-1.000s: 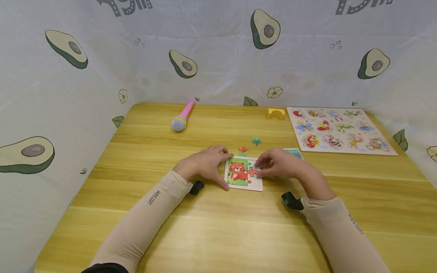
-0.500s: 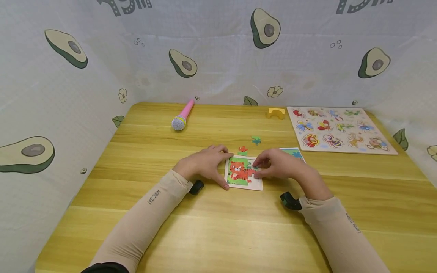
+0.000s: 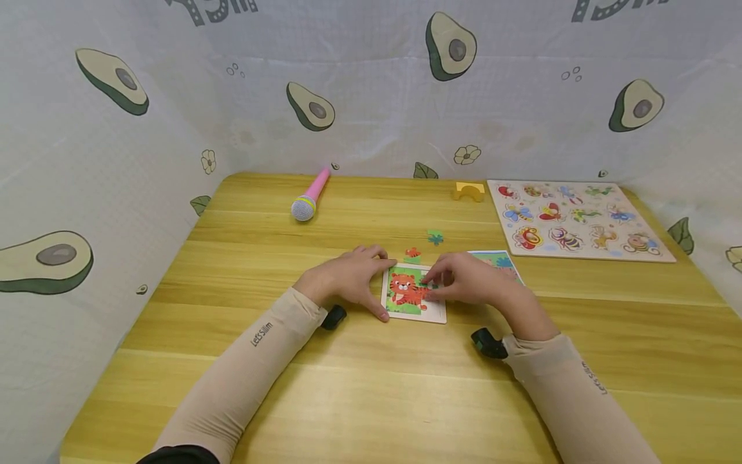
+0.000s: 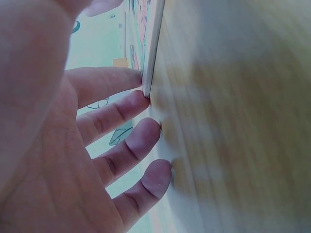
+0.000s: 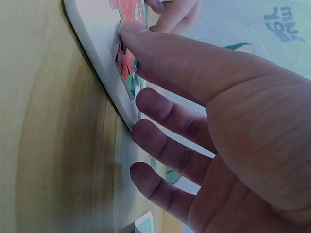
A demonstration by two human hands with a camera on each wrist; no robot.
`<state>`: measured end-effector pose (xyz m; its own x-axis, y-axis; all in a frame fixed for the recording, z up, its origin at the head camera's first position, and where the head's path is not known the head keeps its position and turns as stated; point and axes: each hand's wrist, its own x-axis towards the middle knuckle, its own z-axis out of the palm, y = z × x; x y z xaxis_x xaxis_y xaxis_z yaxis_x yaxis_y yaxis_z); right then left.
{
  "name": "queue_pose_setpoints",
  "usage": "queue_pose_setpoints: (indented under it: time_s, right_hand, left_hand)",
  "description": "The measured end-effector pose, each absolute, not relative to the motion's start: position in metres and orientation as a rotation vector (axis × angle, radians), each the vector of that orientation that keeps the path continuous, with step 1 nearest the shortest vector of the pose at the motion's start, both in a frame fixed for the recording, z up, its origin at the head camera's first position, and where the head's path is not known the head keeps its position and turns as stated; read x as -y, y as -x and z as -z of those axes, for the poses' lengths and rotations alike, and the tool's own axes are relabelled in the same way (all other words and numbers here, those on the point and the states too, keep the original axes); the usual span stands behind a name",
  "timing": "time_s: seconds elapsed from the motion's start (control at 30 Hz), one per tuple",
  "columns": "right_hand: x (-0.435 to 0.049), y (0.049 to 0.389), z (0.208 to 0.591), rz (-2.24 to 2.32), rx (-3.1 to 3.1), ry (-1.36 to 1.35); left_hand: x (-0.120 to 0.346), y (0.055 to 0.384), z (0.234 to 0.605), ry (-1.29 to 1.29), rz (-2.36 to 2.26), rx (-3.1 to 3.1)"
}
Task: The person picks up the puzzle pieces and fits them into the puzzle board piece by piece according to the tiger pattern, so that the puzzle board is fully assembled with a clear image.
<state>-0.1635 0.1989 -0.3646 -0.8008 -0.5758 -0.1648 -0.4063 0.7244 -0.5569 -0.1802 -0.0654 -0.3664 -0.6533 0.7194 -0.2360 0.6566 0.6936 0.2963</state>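
Observation:
A tiger jigsaw puzzle in a white-framed tray (image 3: pixel 435 312) lies flat on the table, its left part showing the tiger's head and front. My left hand (image 3: pixel 356 278) rests at the tray's left side, thumb near the lower corner and index finger near the upper one. In the left wrist view its fingers (image 4: pixel 138 138) are spread, the foremost touching the tray corner. My right hand (image 3: pixel 472 278) pinches an orange, striped puzzle piece (image 5: pixel 125 65) between thumb and index finger, low over the tray's right part. The right hand's fingers hide part of the piece.
Two loose puzzle pieces, one orange and green (image 3: pixel 412 256) and one green (image 3: pixel 435 238), lie behind the tray. A blue card (image 3: pixel 495 259) sits partly behind the right hand. Farther back are a pink toy microphone (image 3: pixel 312 196), a yellow arch block (image 3: pixel 468 192) and an insect puzzle board (image 3: pixel 582 222).
My right hand has slid slightly left with the orange piece, which now lies against the tiger's body. More of the blue card shows. The left hand has stayed in place.

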Motion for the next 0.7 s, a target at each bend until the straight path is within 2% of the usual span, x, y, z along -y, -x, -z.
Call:
queue_pose_setpoints:
  time_s: [0.47, 0.7]
  right_hand:
    - [-0.1907, 0.1588, 0.3591, 0.547, -2.666, 0.801]
    - [-0.1895, 0.1595, 0.3604, 0.601, -2.650, 0.766]
  left_hand:
    - [0.0652, 0.1800, 0.3670, -1.066, -0.261, -2.575]
    - [0.0650, 0.1793, 0.3666, -1.061, -0.267, -2.569]
